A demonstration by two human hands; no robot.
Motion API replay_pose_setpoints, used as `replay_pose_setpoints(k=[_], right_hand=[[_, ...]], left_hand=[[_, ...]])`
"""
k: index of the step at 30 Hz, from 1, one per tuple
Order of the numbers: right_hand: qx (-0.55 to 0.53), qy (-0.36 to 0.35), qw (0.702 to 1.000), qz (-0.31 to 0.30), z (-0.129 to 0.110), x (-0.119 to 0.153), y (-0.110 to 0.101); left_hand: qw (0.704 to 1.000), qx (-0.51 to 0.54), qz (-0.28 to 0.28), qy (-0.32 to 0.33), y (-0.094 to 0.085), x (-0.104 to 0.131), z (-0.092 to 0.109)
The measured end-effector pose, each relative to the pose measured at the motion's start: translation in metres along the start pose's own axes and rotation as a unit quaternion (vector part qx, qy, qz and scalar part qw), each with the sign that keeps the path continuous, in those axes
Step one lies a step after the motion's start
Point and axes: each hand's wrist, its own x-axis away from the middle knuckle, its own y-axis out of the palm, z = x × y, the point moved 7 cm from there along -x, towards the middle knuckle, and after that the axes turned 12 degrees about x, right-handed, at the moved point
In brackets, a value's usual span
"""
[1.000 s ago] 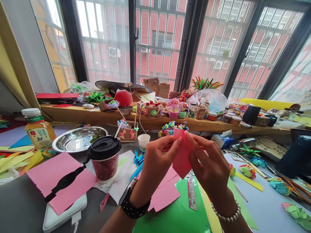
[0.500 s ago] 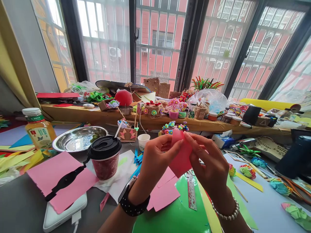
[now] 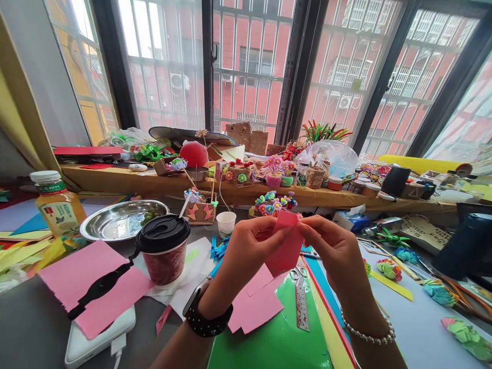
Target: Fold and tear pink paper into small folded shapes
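A piece of pink paper (image 3: 285, 252) with a bent-over top is held up above the desk. My left hand (image 3: 249, 251) pinches it from the left between thumb and fingers. From the right, my right hand (image 3: 334, 251) pinches its upper right edge with thumb and forefinger. Under the hands lie more sheets of pink paper (image 3: 257, 306) on a green folder (image 3: 277, 346). Beside them are a patterned ruler (image 3: 302, 305) and scissors (image 3: 298, 273), whose blades are partly hidden.
Left stand a lidded paper cup (image 3: 163, 261), a juice bottle (image 3: 57, 205) and a steel plate (image 3: 115, 220) with green fruit. A white power bank (image 3: 100, 335) lies in front. Crumpled paper flowers (image 3: 440, 293) lie right. Crafts crowd the windowsill (image 3: 246, 192).
My right hand's fingers have shifted from a spread grip to a tighter pinch at the paper's upper right edge. The view has moved slightly.
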Motion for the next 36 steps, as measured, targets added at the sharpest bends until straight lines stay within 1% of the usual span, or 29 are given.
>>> replay_pose_setpoints(k=[3,8,15,22,26,32,36], right_hand=[[-0.035,0.021,0.999,-0.012,0.0040,-0.0002,0.0012],[-0.048,0.032,0.998,-0.013,0.0046,0.0012,0.0011],[-0.043,0.037,0.998,-0.015,0.0049,0.0011,0.0016],[-0.020,0.027,0.999,-0.008,0.0019,0.0016,0.0012],[-0.012,0.034,0.999,-0.005,0.0015,0.0029,0.0017],[-0.004,0.032,0.999,0.004,-0.0010,0.0038,0.0006],[-0.002,0.024,1.000,0.011,-0.0039,0.0052,-0.0011]], left_hand=[[1.000,0.011,-0.019,-0.014,0.0008,-0.0012,-0.0027],[1.000,0.008,-0.022,-0.017,0.0004,-0.0011,-0.0022],[1.000,0.006,-0.010,-0.020,0.0001,0.0014,-0.0028],[0.999,-0.018,-0.019,-0.024,0.0026,0.0031,0.0009],[0.999,-0.030,-0.019,-0.025,0.0029,0.0027,0.0012],[0.999,-0.029,-0.028,-0.030,0.0038,0.0015,0.0000],[0.998,-0.028,-0.044,-0.033,0.0063,0.0021,-0.0005]])
